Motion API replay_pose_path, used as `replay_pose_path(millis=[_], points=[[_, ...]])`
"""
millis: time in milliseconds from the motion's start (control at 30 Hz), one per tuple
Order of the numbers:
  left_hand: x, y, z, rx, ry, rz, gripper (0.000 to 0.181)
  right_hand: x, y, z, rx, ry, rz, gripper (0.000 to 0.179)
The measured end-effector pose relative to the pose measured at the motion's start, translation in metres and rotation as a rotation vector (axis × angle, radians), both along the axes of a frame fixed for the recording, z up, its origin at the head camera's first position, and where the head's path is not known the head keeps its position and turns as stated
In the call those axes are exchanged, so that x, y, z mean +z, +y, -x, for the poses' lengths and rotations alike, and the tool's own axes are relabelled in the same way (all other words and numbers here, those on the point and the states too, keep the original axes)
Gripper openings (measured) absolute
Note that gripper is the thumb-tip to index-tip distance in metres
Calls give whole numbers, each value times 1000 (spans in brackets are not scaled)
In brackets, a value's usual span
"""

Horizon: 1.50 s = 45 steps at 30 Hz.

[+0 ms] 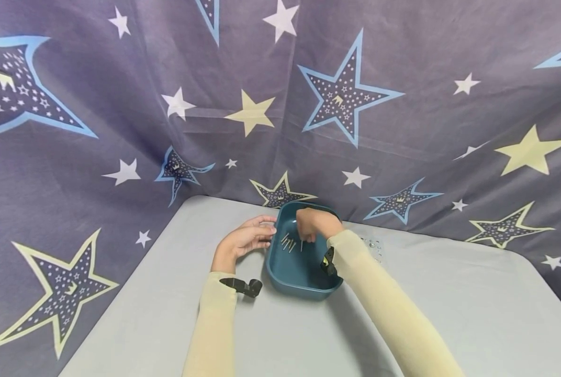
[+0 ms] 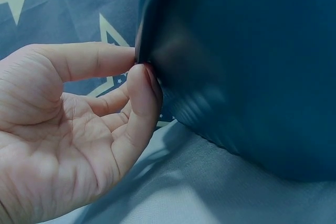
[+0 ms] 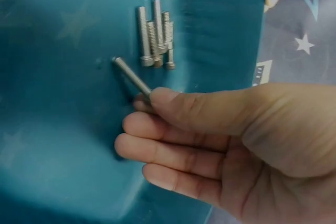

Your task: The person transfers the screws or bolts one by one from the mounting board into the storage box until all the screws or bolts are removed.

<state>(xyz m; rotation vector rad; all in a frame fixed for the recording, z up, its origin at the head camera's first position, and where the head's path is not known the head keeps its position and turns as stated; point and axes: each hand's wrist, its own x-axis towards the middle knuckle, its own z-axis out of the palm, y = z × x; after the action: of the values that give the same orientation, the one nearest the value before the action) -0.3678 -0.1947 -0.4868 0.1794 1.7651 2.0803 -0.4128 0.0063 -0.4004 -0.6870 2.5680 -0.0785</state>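
Note:
A teal plastic bin (image 1: 294,288) with rounded corners stands on the table. My left hand (image 1: 246,240) is at its left side, and the left wrist view shows thumb and a finger pinching the bin's rim (image 2: 143,35). Inside the bin, my right hand (image 3: 194,135) pinches a metal bolt (image 3: 131,75) between thumb and forefinger. The bolt points obliquely away from the fingertips, and its other end is hidden by them. Beside it several socket-head bolts (image 3: 144,38) of differing lengths lie side by side on the bin's floor.
A clear sheet with small round bits (image 1: 376,248) lies right of the bin, partly behind the right sleeve. Behind the table (image 1: 280,335), which has a pale cover, hangs a star-patterned cloth (image 1: 318,157). Both wrists carry black camera straps (image 1: 243,286).

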Motion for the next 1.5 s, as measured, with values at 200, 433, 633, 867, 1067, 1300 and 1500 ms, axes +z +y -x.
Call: replay_pose_path(millis=[200, 433, 633, 867, 1067, 1300, 1500], points=[[0, 5, 2, -12, -6, 2, 51, -3, 6, -1, -35, 9, 24, 6], [-1, 9, 5, -17, -3, 5, 50, -3, 13, 2, -27, 33, 61, 12], [-2, 12, 5, -22, -9, 13, 51, 10, 33, -2, 61, 121, 163, 31], [-5, 12, 6, -39, -1, 4, 52, 29, 70, -23, 33, 332, 271, 40], [-5, 9, 6, -39, 0, 0, 53, 36, 107, -45, -91, 510, 312, 36], [-6, 3, 6, -25, -3, 12, 51, 25, 138, -55, -193, 473, 352, 28], [-4, -1, 6, -27, -4, 4, 51, 20, 153, -53, -196, 447, 425, 25]])
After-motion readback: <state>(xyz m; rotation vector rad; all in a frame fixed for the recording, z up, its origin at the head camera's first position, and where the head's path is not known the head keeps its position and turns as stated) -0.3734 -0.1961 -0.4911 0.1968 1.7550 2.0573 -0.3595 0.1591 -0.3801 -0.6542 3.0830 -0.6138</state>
